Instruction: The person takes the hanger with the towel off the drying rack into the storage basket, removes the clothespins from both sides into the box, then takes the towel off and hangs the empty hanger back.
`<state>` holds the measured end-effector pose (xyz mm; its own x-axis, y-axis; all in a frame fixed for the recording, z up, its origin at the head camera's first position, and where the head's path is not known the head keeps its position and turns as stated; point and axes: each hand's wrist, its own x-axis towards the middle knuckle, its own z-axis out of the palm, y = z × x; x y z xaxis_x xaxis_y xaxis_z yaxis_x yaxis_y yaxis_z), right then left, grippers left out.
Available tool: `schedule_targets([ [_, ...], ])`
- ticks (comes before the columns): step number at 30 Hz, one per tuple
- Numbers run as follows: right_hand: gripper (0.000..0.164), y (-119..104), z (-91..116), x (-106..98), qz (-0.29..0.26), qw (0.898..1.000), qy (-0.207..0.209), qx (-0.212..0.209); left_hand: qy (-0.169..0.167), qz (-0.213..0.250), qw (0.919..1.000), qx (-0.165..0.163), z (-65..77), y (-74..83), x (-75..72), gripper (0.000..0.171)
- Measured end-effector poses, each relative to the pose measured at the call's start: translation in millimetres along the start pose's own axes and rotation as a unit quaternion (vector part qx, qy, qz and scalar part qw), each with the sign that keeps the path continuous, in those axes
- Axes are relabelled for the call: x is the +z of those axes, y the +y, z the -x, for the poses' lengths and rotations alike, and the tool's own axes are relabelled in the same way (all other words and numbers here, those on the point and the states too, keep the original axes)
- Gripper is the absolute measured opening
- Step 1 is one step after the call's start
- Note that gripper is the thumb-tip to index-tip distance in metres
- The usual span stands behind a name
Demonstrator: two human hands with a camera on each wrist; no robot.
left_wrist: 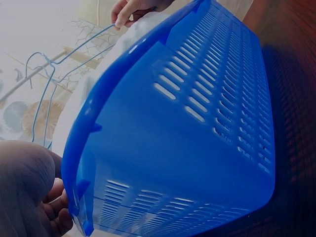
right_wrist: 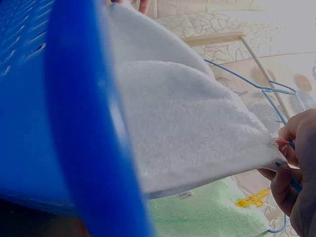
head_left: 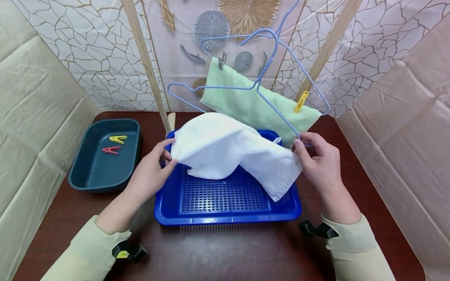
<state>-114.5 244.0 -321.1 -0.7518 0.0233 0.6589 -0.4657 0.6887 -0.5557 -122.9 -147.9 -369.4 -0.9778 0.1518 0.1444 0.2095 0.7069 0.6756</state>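
A white towel [head_left: 218, 134] is spread in loose folds over the blue plastic basket [head_left: 228, 219], its front corner hanging down inside. My left hand [head_left: 149, 171] pinches the towel's left edge between thumb and fingers. At the right, my right hand [head_left: 321, 164] pinches the towel's other corner together with the lower end of a blue wire hanger [head_left: 225, 87]. In the right wrist view, the hanger wire shows between the right fingers, by the towel corner [right_wrist: 266, 153]. The hanger leans up behind the white towel, which hides part of its lower bar.
Behind, a green towel [head_left: 246, 91] hangs from a second blue hanger with a grey clip [head_left: 221, 62] and a yellow clothespin [head_left: 301, 102]. Wooden poles [head_left: 147, 64] rise at both sides. On the left, a dark teal tub [head_left: 102, 171] contains yellow [head_left: 117, 139] and red [head_left: 111, 150] clothespins.
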Motion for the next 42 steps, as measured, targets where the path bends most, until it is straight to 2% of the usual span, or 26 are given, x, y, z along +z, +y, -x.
schedule_targets([
  [8, 0.014, -0.1, 1.0, -0.5, -0.001, 1.000, -0.009, 0.000, -0.011, 0.003, 0.9998, -0.019, -1.3, -3.4, 0.4, 0.062],
  [18, 0.012, -4.7, 0.9, 0.6, 0.009, 1.000, -0.011, -0.004, 0.018, 0.013, 0.9994, -0.028, -2.3, -8.0, -2.8, 0.059],
  [23, 0.013, -6.4, 0.8, 1.1, 0.013, 1.000, -0.015, -0.011, 0.021, 0.018, 0.9992, -0.030, -3.5, -6.7, -5.4, 0.058],
  [27, 0.013, -8.1, 0.6, 1.4, 0.013, 1.000, -0.020, -0.014, 0.026, 0.024, 0.9991, -0.022, -6.1, -3.4, -6.7, 0.056],
  [34, 0.014, -11.5, 0.1, 0.4, 0.018, 0.999, -0.028, -0.014, 0.039, 0.019, 0.9990, 0.008, -13.2, 6.1, -7.9, 0.042],
  [42, 0.015, -15.3, 0.2, -0.8, 0.019, 0.998, -0.049, -0.017, 0.032, 0.012, 0.9989, 0.033, -21.4, 19.4, -10.5, 0.039],
])
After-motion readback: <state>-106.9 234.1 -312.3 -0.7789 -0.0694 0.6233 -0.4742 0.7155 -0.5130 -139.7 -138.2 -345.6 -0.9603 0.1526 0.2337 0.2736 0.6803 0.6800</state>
